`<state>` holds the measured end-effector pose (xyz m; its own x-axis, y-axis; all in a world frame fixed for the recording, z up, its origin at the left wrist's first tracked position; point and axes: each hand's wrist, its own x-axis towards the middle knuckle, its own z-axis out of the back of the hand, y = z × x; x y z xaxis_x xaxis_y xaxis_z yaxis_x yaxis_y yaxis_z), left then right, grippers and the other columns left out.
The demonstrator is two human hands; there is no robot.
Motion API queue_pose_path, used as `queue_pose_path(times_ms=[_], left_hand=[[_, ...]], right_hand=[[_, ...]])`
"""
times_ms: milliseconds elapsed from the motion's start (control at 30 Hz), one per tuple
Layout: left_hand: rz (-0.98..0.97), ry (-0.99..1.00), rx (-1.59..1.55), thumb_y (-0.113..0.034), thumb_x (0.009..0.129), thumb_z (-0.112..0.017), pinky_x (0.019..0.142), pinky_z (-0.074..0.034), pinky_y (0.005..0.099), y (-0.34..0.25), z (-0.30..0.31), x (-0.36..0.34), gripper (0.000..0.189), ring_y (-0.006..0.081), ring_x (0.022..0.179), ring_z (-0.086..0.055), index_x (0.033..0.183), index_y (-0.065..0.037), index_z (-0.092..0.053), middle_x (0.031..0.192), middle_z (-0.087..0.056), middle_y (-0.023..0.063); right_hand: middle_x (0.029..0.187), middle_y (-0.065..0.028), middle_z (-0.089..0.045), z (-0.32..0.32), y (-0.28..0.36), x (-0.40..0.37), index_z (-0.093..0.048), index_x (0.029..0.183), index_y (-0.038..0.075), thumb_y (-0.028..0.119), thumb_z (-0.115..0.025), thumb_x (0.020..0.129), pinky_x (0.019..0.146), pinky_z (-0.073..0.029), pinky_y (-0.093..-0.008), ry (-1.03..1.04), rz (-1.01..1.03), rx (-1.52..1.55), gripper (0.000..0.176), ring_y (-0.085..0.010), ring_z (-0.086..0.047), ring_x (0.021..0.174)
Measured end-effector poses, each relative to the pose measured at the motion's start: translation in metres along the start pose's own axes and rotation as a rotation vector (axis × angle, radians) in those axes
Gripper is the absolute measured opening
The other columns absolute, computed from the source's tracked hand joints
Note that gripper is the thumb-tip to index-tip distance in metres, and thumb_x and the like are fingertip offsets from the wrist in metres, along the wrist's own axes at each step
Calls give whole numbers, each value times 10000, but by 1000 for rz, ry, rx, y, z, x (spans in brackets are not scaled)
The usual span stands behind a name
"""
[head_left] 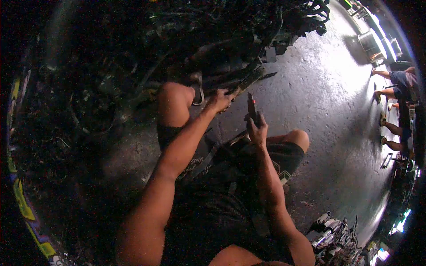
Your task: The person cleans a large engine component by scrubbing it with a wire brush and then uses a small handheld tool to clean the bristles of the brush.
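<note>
My right hand (257, 129) is closed around a dark utility knife (252, 107) with a small red part, its tip pointing away from me. To its left, my left hand (222, 102) grips the near end of a long, dark, wrapped cable bundle (249, 80). This bundle runs up and to the right toward the tangled mass of wiring. The knife is apart from the bundle. Both hands are above the floor between my bent knees. Shadow hides some of the left fingers.
A large dark heap of wire harnesses (213, 31) fills the left and top. Grey concrete floor (310, 97) stretches to the right. Light-coloured scrap parts (335, 235) lie at lower right. Other people (401, 82) are along the right edge, near a metal-framed box (372, 45).
</note>
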<state>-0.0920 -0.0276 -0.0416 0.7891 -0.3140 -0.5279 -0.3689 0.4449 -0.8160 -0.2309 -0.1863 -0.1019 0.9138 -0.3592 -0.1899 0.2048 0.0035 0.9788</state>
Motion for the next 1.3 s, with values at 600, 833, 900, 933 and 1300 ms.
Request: queue_pose_path(times_ms=[600, 833, 900, 933, 1300], left_hand=[[-59, -55, 6, -501, 787, -600, 427, -350, 307, 8, -2, 8, 458, 147, 440, -492, 697, -52, -610, 531, -531, 36], [-16, -68, 66, -559, 753, -586, 568, -431, 331, 18, -1, 20, 514, 208, 566, -570, 723, -48, -640, 603, -585, 75], [-40, -89, 84, -554, 753, -587, 613, -442, 343, 17, 0, 18, 511, 221, 607, -586, 724, -47, -639, 634, -605, 76], [-65, -107, 103, -549, 753, -589, 657, -453, 355, 15, 1, 14, 507, 234, 647, -601, 724, -45, -638, 665, -625, 77], [-203, -122, 138, -522, 768, -581, 870, -437, 366, 13, 0, 15, 556, 330, 1010, -590, 1062, -53, -637, 1081, -626, 161]], right_hand=[[870, -45, -642, -6, 12, -2, -568, 1074, -1, 21, -592, 810, 639, -441, -238, 65, 22, -3, 265, -109, -559, 712], [868, -55, -645, -5, 14, -2, -563, 1075, -11, 30, -612, 794, 631, -443, -244, 40, 36, -67, 289, -124, -561, 702], [876, -65, -645, -5, 2, 1, -557, 1079, -23, 35, -615, 792, 652, -450, -250, 44, 105, -121, 299, -136, -566, 719], [869, -49, -633, -6, 1, 1, -551, 1083, -16, 42, -576, 815, 662, -440, -245, 36, 72, -101, 275, -119, -550, 727], [833, -17, -628, -5, 13, -2, -548, 1101, -7, 49, -545, 832, 631, -418, -225, 80, 24, -166, 275, -86, -517, 698]])
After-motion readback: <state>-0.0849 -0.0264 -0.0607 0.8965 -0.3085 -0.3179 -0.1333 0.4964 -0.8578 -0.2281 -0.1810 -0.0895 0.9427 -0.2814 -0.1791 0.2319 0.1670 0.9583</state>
